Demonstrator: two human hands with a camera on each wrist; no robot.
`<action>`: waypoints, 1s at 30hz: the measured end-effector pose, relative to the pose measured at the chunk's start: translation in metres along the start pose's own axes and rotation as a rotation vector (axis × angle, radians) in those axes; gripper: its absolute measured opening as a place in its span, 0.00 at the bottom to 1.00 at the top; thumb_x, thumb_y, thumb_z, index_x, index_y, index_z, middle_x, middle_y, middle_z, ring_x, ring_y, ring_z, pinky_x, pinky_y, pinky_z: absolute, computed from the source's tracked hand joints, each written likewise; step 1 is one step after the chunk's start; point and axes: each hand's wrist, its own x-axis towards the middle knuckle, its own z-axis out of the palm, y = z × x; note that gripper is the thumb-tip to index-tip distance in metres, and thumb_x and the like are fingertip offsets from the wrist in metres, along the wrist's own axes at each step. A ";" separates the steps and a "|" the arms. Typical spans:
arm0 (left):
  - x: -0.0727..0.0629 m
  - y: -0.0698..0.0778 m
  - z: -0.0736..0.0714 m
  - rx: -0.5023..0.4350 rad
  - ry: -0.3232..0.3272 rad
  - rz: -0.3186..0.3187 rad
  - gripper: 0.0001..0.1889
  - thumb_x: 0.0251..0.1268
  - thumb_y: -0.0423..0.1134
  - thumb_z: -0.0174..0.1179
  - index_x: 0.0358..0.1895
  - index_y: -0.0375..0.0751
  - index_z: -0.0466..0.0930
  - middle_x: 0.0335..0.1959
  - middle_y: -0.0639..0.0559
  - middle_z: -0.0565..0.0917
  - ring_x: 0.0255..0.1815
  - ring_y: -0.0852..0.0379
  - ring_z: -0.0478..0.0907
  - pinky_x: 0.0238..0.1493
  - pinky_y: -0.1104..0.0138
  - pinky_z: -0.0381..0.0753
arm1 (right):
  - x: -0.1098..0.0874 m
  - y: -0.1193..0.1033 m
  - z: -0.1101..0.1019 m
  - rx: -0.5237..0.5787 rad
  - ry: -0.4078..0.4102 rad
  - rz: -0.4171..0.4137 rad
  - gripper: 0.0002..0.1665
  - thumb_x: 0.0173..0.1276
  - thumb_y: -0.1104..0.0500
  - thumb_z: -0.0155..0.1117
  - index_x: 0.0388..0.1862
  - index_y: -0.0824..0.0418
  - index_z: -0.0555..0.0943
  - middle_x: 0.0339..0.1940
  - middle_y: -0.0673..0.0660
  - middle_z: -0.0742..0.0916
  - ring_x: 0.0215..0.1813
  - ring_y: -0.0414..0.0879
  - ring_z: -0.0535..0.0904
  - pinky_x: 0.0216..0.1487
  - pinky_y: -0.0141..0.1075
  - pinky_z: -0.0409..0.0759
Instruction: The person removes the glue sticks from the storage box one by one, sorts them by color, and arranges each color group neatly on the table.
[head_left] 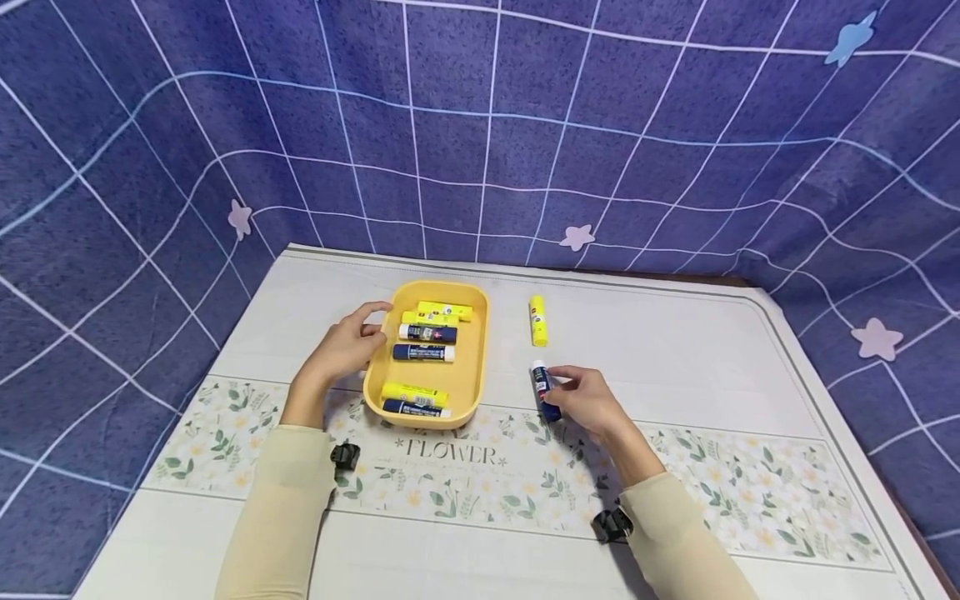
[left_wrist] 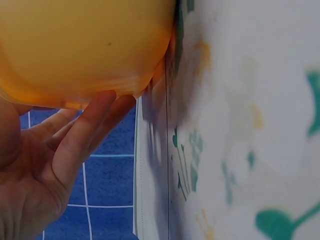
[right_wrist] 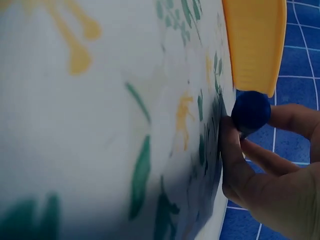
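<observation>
My left hand (head_left: 347, 343) holds the left rim of a yellow plastic tray (head_left: 471, 367); in the left wrist view its fingers (left_wrist: 82, 132) touch the tray's outer wall. Inside the tray lie several glue sticks, among them a yellow one (head_left: 450, 312) at the far end and a navy one (head_left: 423, 353) near the middle. My right hand (head_left: 588, 400) pinches a navy glue stick (head_left: 542, 382) with a white cap, right of the tray at table level. Its round blue end (right_wrist: 251, 111) faces the right wrist camera. Beyond it, a yellow glue stick (head_left: 538, 321) lies alone on the table.
A white cloth (head_left: 675, 358) with a flowered band and the word FLOWER covers the table. Behind and beside the table hangs a blue grid-patterned curtain (head_left: 450, 133) with stars. Black clips (head_left: 346, 456) sit at both wrists.
</observation>
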 end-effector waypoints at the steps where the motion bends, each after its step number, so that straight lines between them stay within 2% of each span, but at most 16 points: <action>1: 0.000 0.000 0.000 0.001 0.000 0.000 0.30 0.77 0.38 0.49 0.80 0.53 0.61 0.50 0.37 0.85 0.17 0.60 0.70 0.23 0.62 0.80 | 0.000 -0.001 0.001 -0.018 -0.006 -0.001 0.33 0.66 0.70 0.64 0.72 0.72 0.73 0.42 0.62 0.82 0.36 0.45 0.81 0.37 0.34 0.83; 8: -0.002 0.000 0.000 0.010 0.003 -0.001 0.30 0.77 0.38 0.49 0.80 0.53 0.61 0.46 0.38 0.84 0.17 0.61 0.69 0.24 0.63 0.79 | -0.001 -0.008 0.009 -0.216 0.009 0.016 0.32 0.67 0.63 0.68 0.71 0.64 0.75 0.44 0.63 0.85 0.35 0.48 0.83 0.37 0.38 0.85; 11: -0.002 0.000 0.000 0.016 0.003 -0.004 0.30 0.77 0.38 0.49 0.80 0.53 0.60 0.48 0.38 0.85 0.18 0.60 0.70 0.24 0.61 0.80 | -0.002 -0.010 0.011 -0.297 0.020 0.029 0.33 0.67 0.60 0.70 0.71 0.62 0.75 0.45 0.64 0.86 0.34 0.48 0.84 0.35 0.37 0.83; 17: -0.002 0.001 0.002 0.025 0.006 -0.006 0.30 0.77 0.38 0.49 0.80 0.53 0.60 0.50 0.38 0.85 0.19 0.58 0.72 0.25 0.59 0.81 | -0.002 -0.013 0.012 -0.411 0.022 0.020 0.34 0.67 0.58 0.71 0.71 0.62 0.75 0.42 0.62 0.87 0.31 0.48 0.84 0.31 0.35 0.79; 22: -0.001 0.002 0.003 0.020 0.000 -0.002 0.30 0.77 0.39 0.49 0.80 0.54 0.60 0.48 0.37 0.85 0.20 0.56 0.73 0.26 0.57 0.82 | -0.004 -0.014 0.012 -0.423 0.025 0.024 0.33 0.68 0.57 0.71 0.70 0.64 0.75 0.45 0.64 0.88 0.31 0.47 0.86 0.31 0.36 0.82; 30: -0.001 0.002 0.001 0.013 0.000 0.001 0.30 0.77 0.38 0.49 0.80 0.53 0.60 0.58 0.36 0.84 0.23 0.55 0.77 0.27 0.57 0.82 | -0.002 -0.014 0.013 -0.390 0.038 0.047 0.34 0.69 0.55 0.71 0.71 0.64 0.74 0.53 0.67 0.87 0.32 0.46 0.88 0.34 0.36 0.84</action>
